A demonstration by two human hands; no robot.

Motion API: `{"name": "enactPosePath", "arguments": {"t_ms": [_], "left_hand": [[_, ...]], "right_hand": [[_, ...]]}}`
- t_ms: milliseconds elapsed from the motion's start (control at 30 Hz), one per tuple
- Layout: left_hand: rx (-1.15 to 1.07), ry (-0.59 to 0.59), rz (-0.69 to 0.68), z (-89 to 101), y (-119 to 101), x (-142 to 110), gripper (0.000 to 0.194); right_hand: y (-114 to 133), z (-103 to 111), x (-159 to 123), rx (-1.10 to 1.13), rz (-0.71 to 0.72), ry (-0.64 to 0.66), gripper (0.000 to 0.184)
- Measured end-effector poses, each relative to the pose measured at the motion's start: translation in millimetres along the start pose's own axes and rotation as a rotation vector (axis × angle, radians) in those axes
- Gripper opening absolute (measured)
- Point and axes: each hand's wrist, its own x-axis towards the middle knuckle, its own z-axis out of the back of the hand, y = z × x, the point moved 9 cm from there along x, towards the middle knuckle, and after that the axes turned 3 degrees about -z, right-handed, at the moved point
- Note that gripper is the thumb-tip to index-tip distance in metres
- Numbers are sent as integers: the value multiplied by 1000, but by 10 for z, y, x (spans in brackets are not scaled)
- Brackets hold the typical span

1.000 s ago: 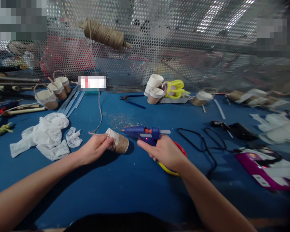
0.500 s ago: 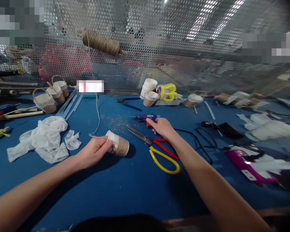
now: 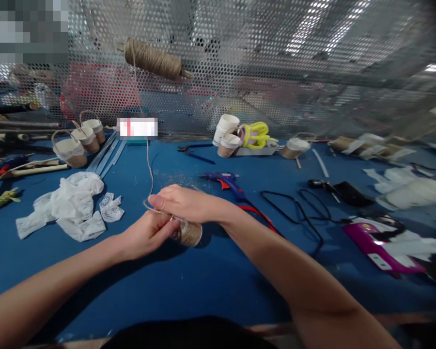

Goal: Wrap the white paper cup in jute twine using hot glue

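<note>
While the left hand [image 3: 138, 237] steadies a small brown-wrapped cup [image 3: 191, 234] just above the worktop [image 3: 148, 295], its fingers are clamped around the rim end, apparently to keep the cup from rolling. The cup lies tilted, base towards the right. The right hand [image 3: 189, 201] reaches across the top, its thumb by the twine [image 3: 150, 167]; I cannot tell whether its fingers are closed on the strand, as the hand hides them. The twine runs to the cup's rim, seemingly held there by the left thumb.

Just beyond the right forearm, a blue glue gun [image 3: 227, 180] lies with its nozzle pointing left, probably parked within easy reach. A red scissor handle [image 3: 256, 211] shows past that arm (the rest is hidden). White lace [image 3: 70, 196] is heaped to the left, near enough to grab.

Farther back, three little handled buckets [image 3: 70, 157] stand together at left, their pale insides showing no contents I can make out. At centre right, nested white cups [image 3: 223, 131] stand beside another small bucket [image 3: 228, 146] and a shallow tray [image 3: 257, 151], with yellow-handled scissors [image 3: 259, 135] above it. Behind, the twine spool [image 3: 152, 58] hangs at the mesh [image 3: 240, 63], presumably so that line feeds down freely.
</note>
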Motion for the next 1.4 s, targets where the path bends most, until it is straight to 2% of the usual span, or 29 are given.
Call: {"name": "enactPosePath", "arguments": {"t_ms": [67, 100, 200, 333, 467, 633, 800, 1033, 1400], "left_hand": [[-28, -6, -18, 1, -9, -4, 29], [-44, -10, -8, 5, 5, -5, 29], [-129, -16, 67, 17, 96, -7, 30], [-287, 5, 183, -2, 204, -21, 34], [-427, -50, 269, 27, 247, -32, 34], [-550, -95, 300, 37, 240, -35, 34], [-546, -53, 281, 0, 212, -53, 31], [-539, 6, 244, -51, 157, -77, 31], [-427, 28, 219, -30, 91, -90, 32]], "right_hand": [[25, -82, 32, 122, 1, 70, 25], [24, -77, 26, 193, 0, 66, 17], [-53, 34, -51, 376, -54, -49, 6], [-169, 155, -222, 505, -133, -193, 12], [-248, 291, -401, 613, -162, -339, 10], [-387, 330, -541, 690, -231, -368, 19], [-482, 366, -617, 681, -229, -436, 13], [-532, 418, -657, 455, -272, -533, 15], [-544, 371, -619, 467, -263, -514, 16]]}}
